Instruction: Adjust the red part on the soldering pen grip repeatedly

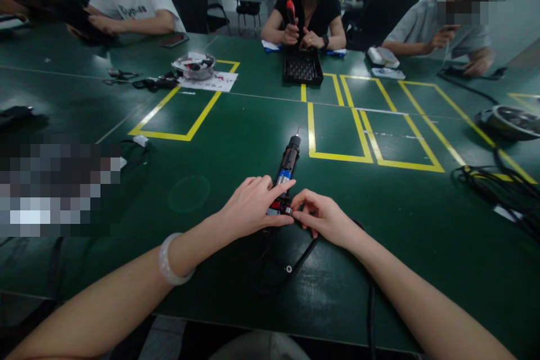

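Observation:
An electric screwdriver [291, 154], black with a blue band and a thin bit, lies on the green table with its tip pointing away from me. My left hand [247, 205] grips its rear end, thumb and forefinger on either side. At that same end my right hand [323, 215] has its fingertips pinched close to a small silver part [289, 210]; whether they hold it or something tiny beside it is hidden. Below my hands, a black cable [306, 252] ends in a round metal tip [289, 269] on the table.
Yellow tape rectangles [341, 156] mark the table [236, 140]. Across from me a person holds a red-tipped tool [290, 11] over a black tray [302, 67]. A clear bowl of parts [194, 66] stands back left. Coiled cables [491, 185] and a round metal dish [512, 122] lie right.

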The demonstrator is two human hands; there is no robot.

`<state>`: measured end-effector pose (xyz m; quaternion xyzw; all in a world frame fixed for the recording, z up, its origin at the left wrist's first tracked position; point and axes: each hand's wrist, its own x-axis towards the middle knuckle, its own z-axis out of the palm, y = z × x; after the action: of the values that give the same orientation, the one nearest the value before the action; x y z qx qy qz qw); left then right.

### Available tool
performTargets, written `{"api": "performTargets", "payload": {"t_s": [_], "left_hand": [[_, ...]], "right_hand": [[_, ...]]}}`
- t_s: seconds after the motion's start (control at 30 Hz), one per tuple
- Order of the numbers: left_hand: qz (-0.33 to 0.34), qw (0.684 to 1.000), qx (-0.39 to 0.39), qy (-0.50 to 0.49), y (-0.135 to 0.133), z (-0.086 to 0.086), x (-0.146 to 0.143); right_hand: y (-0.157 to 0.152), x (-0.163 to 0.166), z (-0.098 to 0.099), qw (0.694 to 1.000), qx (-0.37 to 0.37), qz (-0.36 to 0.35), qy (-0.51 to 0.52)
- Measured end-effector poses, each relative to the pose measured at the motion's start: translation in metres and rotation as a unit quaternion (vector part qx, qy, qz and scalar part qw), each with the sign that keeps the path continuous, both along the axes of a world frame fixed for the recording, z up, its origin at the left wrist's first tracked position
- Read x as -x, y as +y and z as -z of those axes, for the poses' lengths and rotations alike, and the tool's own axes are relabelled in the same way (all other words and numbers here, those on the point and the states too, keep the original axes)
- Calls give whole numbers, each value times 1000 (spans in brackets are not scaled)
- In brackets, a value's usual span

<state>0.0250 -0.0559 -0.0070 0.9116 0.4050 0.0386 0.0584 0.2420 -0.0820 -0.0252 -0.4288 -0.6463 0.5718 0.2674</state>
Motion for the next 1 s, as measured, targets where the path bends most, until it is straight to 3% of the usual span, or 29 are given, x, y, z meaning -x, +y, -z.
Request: {"api": "performTargets", "payload": {"t_s": [0.33,0.67,1.0], "left_hand": [[1,1000,0,1,-1,0,0],[-2,1000,9,-1,-1,-1,-1],[-20,1000,-2,0,-4,0,-4]], "right_hand": [[0,0,-2,991,-118,8,-67],[-1,5,0,998,-62,13,-28],[-2,4,-6,996,-88,-13,-22]]}}
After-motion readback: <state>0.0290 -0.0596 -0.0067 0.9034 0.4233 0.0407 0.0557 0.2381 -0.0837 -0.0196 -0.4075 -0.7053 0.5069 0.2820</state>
